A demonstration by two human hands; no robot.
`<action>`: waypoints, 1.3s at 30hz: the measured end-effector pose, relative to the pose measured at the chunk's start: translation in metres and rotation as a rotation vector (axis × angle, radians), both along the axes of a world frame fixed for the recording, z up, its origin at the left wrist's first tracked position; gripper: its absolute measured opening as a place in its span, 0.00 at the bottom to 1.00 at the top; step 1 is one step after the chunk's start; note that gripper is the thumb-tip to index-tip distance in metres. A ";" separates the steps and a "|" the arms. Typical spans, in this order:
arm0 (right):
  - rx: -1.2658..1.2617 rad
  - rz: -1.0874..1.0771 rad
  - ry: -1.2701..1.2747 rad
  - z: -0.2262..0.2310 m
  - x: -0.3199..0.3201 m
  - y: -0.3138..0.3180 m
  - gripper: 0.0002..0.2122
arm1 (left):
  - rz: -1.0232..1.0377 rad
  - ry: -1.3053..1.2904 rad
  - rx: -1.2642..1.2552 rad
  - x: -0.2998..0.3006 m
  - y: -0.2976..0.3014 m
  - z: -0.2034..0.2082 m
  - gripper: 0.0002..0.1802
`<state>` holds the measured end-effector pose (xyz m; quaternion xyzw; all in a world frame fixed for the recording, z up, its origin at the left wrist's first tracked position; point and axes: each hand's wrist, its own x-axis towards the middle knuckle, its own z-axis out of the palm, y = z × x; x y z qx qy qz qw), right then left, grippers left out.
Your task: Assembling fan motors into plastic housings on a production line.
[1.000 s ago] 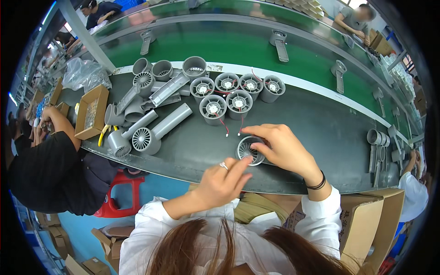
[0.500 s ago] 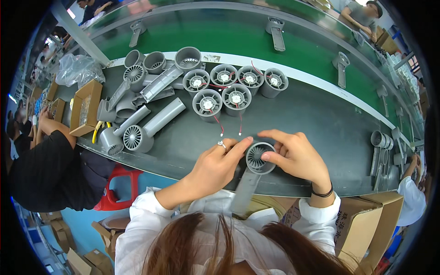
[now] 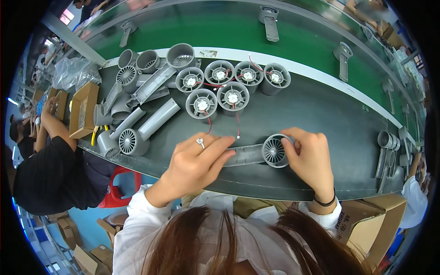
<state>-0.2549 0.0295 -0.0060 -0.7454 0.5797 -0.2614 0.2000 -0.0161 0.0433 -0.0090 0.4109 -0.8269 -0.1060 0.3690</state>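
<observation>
A grey plastic handheld-fan housing (image 3: 247, 155) lies nearly level over the dark bench, its round head on the right and its long handle toward the left. My right hand (image 3: 309, 160) pinches the rim of the head, thumb at the inner edge. At the handle's end my left hand (image 3: 192, 160), with a ring on one finger, has fingers and thumb closed on it; the fingers hide that end. Radial slats fill the bottom of the head. Beyond my hands stand several grey round fan units (image 3: 233, 97) with white centres and red wires.
Grey housings and tubes (image 3: 158, 119) are piled at the left, near a cardboard box (image 3: 85, 110) and a clear plastic bag (image 3: 75, 72). A green conveyor (image 3: 220, 36) carries spaced housings past the bench's far edge. More housings (image 3: 387, 142) stand at the right. A co-worker (image 3: 50, 169) sits left.
The housing has swung from handle pointing toward me to handle pointing left. My left hand has moved from beside the head to the handle's end; my right hand stays at the rim.
</observation>
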 end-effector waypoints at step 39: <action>0.643 0.518 -1.211 0.028 0.009 -0.029 0.50 | -0.426 0.259 -0.418 -0.038 -0.050 0.025 0.19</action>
